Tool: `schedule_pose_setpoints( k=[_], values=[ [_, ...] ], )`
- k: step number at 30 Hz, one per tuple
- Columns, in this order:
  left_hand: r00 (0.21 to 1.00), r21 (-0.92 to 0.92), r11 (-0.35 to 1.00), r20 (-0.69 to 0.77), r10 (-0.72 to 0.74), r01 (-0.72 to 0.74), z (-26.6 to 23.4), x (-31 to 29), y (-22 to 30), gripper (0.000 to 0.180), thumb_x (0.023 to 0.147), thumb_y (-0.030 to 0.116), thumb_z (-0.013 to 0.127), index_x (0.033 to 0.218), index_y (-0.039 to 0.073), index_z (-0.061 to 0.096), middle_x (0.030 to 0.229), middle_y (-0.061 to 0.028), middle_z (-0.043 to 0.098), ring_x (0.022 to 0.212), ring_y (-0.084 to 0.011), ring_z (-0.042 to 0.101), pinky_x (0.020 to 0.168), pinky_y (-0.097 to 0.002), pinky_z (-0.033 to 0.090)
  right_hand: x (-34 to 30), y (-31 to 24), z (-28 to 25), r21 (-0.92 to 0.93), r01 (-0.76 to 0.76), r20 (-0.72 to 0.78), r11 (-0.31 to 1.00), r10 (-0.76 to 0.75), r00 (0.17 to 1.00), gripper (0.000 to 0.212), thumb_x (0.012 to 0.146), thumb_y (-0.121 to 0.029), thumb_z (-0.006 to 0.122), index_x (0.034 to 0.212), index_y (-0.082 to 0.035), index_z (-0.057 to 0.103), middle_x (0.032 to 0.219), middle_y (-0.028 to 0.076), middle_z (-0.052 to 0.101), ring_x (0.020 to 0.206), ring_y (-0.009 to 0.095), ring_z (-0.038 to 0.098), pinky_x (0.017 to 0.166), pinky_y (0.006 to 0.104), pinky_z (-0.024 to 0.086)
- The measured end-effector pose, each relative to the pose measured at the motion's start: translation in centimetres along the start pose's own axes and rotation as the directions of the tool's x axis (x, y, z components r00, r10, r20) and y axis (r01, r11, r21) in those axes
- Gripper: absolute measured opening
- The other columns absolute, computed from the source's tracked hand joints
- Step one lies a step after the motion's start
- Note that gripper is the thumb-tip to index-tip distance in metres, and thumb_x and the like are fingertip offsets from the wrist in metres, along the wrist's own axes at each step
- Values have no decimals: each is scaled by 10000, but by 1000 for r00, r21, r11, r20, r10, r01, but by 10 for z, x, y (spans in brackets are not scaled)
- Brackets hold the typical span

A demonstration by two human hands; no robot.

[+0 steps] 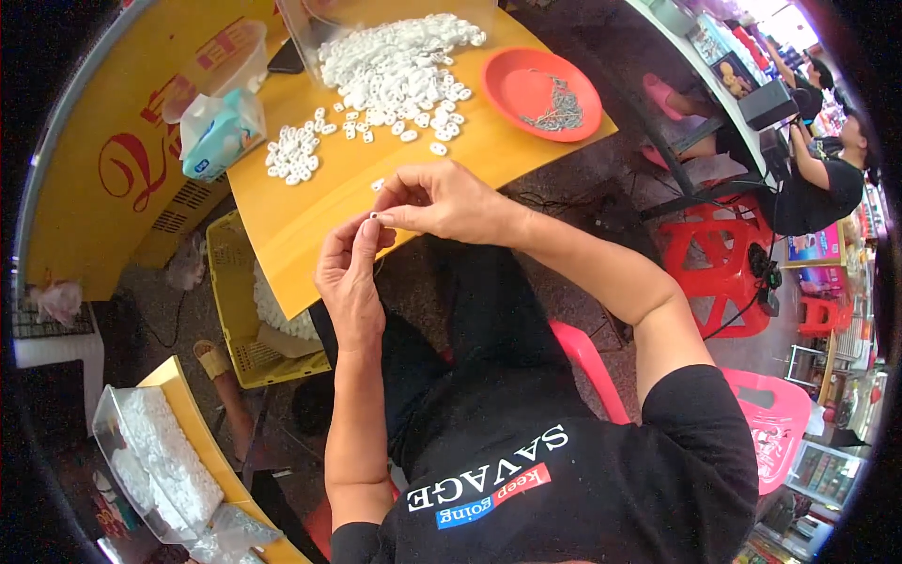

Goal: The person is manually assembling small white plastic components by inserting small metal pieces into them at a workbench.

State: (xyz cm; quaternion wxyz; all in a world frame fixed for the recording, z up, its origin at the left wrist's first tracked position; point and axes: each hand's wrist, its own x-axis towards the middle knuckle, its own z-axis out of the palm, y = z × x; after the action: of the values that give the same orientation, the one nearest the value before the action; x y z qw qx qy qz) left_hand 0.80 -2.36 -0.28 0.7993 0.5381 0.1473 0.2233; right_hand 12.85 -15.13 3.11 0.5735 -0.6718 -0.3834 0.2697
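Close together at the near edge of the yellow table (305, 254), my two hands meet fingertip to fingertip. Between them shows a small white piece with a dark hole (374, 215), mostly covered by the fingers. My left hand (351, 273) pinches it from below, thumb against forefinger. From the right, my right hand (446, 202) closes thumb and forefinger on the same piece. Just beyond the fingers lies a single white oval piece (378, 184). Farther off are a small heap of white two-holed ovals (293, 155) and a much larger pile (395, 70).
A red plate (503, 80) with small grey metal parts (562, 105) stands at the far right corner. At the left are a tissue pack (224, 136) and, lower, a yellow crate (235, 320). A clear bin (117, 442) holds white pieces. Other people (822, 179) sit at right.
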Motion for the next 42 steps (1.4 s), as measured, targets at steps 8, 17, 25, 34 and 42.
schedule_pose_setpoints(
  k=[8, 17, 25, 34, 42],
  values=[
    [1000, -49, 999, -9, 0, -1, 2, -2, 7, 150, 971, 140, 589, 1016, -3, 599, 907, -95, 679, 755, -147, 649, 732, -275, 536, -10, -5, -64, -459, 98, -185, 883, -203, 962, 192, 870, -185, 670, 967, -21, 694, 885, 89, 703, 821, 163, 666, 726, 300, 523],
    [998, 18, 1000, -58, -11, 12, -23, 2, 3, 153, 961, 118, 597, 1050, -7, 595, 920, -111, 677, 763, -162, 652, 732, -290, 544, -3, 58, -256, -956, -239, -285, 168, -359, 889, 150, 873, -245, 632, 939, -136, 711, 920, 103, 660, 848, 311, 665, 755, 426, 543],
    [998, 31, 998, -43, -45, 46, -29, 0, 2, 156, 959, 119, 600, 1069, 8, 591, 954, -110, 675, 804, -164, 655, 755, -302, 551, 12, 67, -271, -998, -41, -27, -39, -301, 953, 133, 860, -232, 641, 934, -138, 698, 908, 77, 616, 868, 271, 657, 724, 396, 547],
    [998, 19, 998, -30, -59, 60, -26, 2, 0, 153, 958, 118, 604, 1068, 13, 588, 950, -112, 677, 804, -165, 652, 755, -298, 546, 18, 81, -286, -995, 86, 96, -46, -298, 950, 95, 827, -177, 657, 909, -139, 688, 913, 60, 606, 852, 254, 658, 702, 389, 555],
    [996, 27, 996, -28, -79, 79, -26, 3, -2, 152, 954, 129, 613, 1061, 23, 589, 952, -101, 678, 811, -160, 654, 762, -295, 545, 25, 83, -282, -997, 80, 73, 18, -260, 963, 101, 832, -188, 656, 899, -112, 651, 927, 86, 619, 855, 290, 657, 712, 405, 553]
  ],
)
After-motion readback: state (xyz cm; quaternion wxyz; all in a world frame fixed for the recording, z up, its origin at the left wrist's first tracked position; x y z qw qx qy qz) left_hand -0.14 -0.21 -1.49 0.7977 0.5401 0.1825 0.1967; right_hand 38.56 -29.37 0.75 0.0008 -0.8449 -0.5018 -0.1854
